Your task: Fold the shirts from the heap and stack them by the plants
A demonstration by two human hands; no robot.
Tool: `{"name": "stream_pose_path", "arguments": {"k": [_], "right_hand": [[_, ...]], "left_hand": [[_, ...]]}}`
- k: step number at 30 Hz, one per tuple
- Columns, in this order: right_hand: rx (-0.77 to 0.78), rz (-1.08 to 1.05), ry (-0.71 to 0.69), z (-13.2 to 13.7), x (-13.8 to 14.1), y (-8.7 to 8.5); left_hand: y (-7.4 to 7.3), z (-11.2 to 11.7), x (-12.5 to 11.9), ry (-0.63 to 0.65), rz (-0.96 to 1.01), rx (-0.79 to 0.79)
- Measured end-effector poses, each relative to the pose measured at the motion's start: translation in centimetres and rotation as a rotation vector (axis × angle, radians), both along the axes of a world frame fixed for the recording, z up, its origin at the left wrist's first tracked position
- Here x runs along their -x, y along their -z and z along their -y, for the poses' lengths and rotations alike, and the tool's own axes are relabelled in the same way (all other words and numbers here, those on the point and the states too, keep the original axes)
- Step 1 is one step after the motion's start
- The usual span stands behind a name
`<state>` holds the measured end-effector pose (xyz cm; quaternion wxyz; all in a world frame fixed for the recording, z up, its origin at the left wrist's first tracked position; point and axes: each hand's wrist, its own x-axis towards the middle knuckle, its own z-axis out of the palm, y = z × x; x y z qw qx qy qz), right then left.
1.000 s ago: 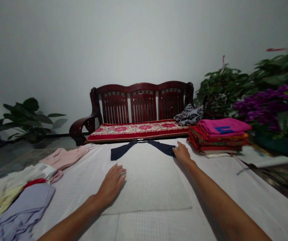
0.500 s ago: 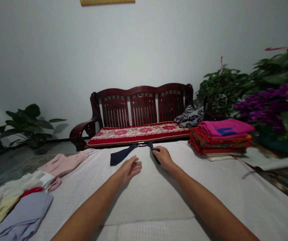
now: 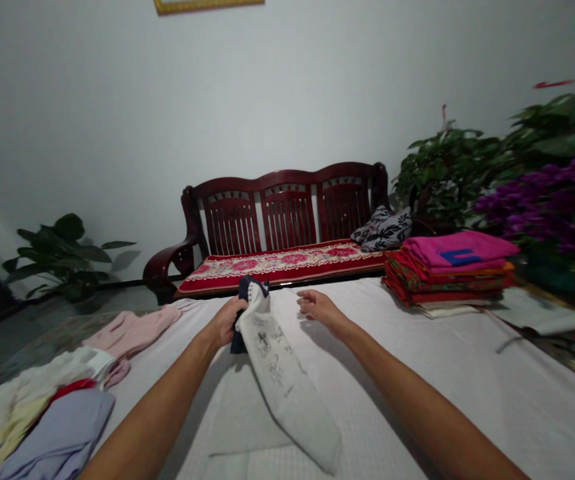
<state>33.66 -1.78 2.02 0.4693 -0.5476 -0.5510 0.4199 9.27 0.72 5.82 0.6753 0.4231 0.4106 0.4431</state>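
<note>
A white garment (image 3: 280,373) with navy trim and small dark prints is partly lifted off the white-covered table (image 3: 442,373). My left hand (image 3: 227,321) is closed on its navy collar end and holds that end up, so the cloth folds over toward me. My right hand (image 3: 319,307) hovers just to the right of the lifted end with its fingers loosely apart and nothing in them. The garment's lower part still lies flat on the table.
A stack of folded red and pink clothes (image 3: 450,270) sits at the table's right back. Loose pink (image 3: 132,328), white and lavender clothes (image 3: 52,433) lie at the left. Behind stands a dark wooden bench (image 3: 277,233); plants and purple flowers (image 3: 547,200) crowd the right.
My left hand has taken hold of the navy collar end and raised it, folding the garment over. My right hand let go of the navy sleeve and drew back a little.
</note>
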Motion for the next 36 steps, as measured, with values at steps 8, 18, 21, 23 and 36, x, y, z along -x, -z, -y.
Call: {"name": "stream_pose_path", "arguments": {"k": [8, 18, 21, 23, 36], "right_hand": [[-0.194, 0.055, -0.214, -2.7, 3.4, 1.4], [-0.024, -0.277, -0.357, 0.1, 4.8, 1.6], [-0.047, -0.240, -0.198, 1.1, 1.7, -0.6], [-0.108, -0.253, -0.064, 1.9, -0.4, -3.2], [-0.242, -0.392, -0.320, 14.0, -3.1, -20.7]], "left_hand": [[-9.4, 2.2, 0.9, 0.282, -0.057, -0.151], [-13.7, 3.2, 4.0, 0.161, -0.016, -0.295], [-14.2, 2.8, 6.2, 0.086, -0.121, -0.385], [-14.3, 2.7, 7.6, 0.046, -0.209, -0.415], [-19.6, 8.4, 11.1, -0.175, -0.126, -0.599]]}}
